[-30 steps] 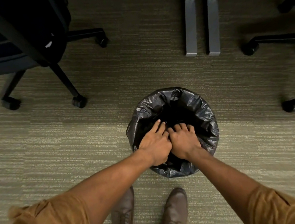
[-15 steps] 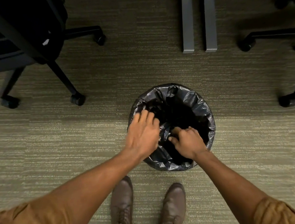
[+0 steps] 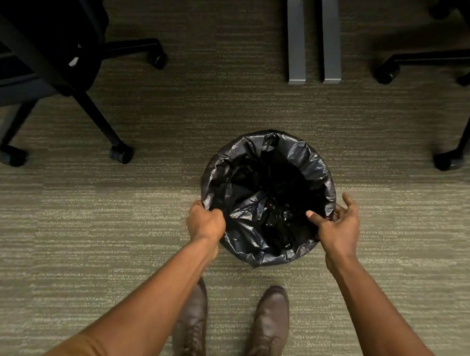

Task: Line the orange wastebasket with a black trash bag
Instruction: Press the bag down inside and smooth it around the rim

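Note:
The black trash bag [image 3: 268, 191] sits inside the round wastebasket on the carpet, its mouth folded over the rim all the way round. The wastebasket's orange wall is covered by the bag and does not show. My left hand [image 3: 205, 221] is closed on the bag at the rim's left side. My right hand [image 3: 337, 224] is at the rim's right front, thumb inside the bag's edge and fingers spread outside it.
An office chair's black base [image 3: 95, 115] with castors stands at the far left. Two grey desk legs [image 3: 310, 26] rise behind the basket. Another chair base [image 3: 450, 62] is at the right. My two brown shoes [image 3: 232, 335] stand just in front of the basket.
Both hands came out of the middle of the bag and moved apart to opposite sides of the rim. The left hand closed on the bag's edge; the right hand opened.

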